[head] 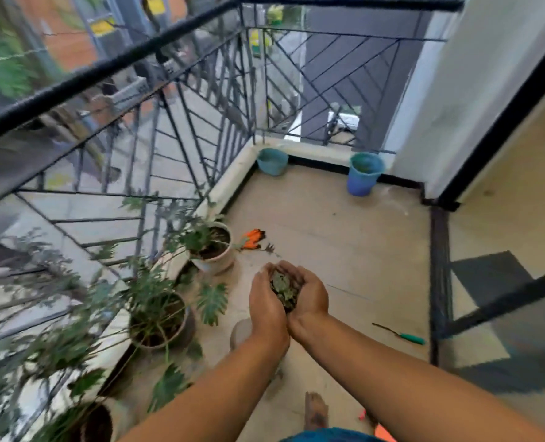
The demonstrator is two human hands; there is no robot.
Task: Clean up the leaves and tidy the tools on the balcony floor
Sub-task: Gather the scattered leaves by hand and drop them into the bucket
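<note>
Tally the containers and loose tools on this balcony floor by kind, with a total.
Blue buckets: 2, one teal, one darker blue
Plant pots: 3
Orange-handled tool: 1
Green-handled tool: 1
Total: 7

The balcony floor (344, 237) carries potted plants (215, 250) along the railing side, two blue buckets (363, 175) at the far end, orange-handled pruners (253, 239) and a green-handled tool (402, 334).

Matt concrete floor (344, 237) — metal railing (175, 100)
</note>
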